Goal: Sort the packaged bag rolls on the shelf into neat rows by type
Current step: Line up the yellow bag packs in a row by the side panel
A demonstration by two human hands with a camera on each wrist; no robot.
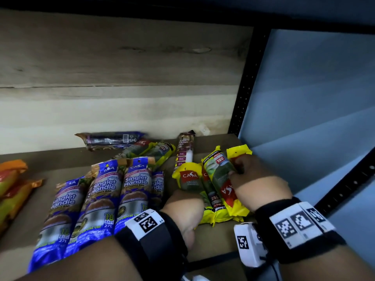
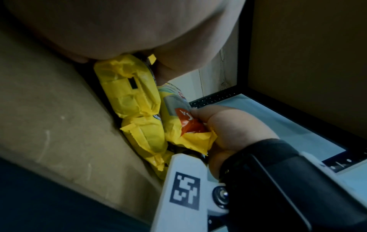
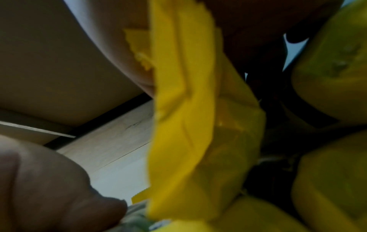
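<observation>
At the far left of the shelf lay orange packs, their print too blurred to read. Next came a row of blue packs marked "CASA" and "Singlet Handle Garbage Bag", with "18 bags" and "27L" near their front ends; their long axes ran front to back, leaning a little to the right. Behind them a dark roll lay crosswise against the back wall, and a brown pack reading "Draw String Bag" pointed toward the wall.

The left hand rested on the leftmost yellow pack, labelled "CASA"; its fingers were hidden under the hand, so how far they curled could not be told. Just to its right lay a second yellow roll marked "25L", also front to back.

The right hand gripped the tilted yellow pack, thumb and fingers curled round it, with the red "CASA" patch upside down near the thumb and "25L" at the far end. It lay front to back, touching its neighbours. In the left wrist view the thumb pressed on the red patch.
</observation>
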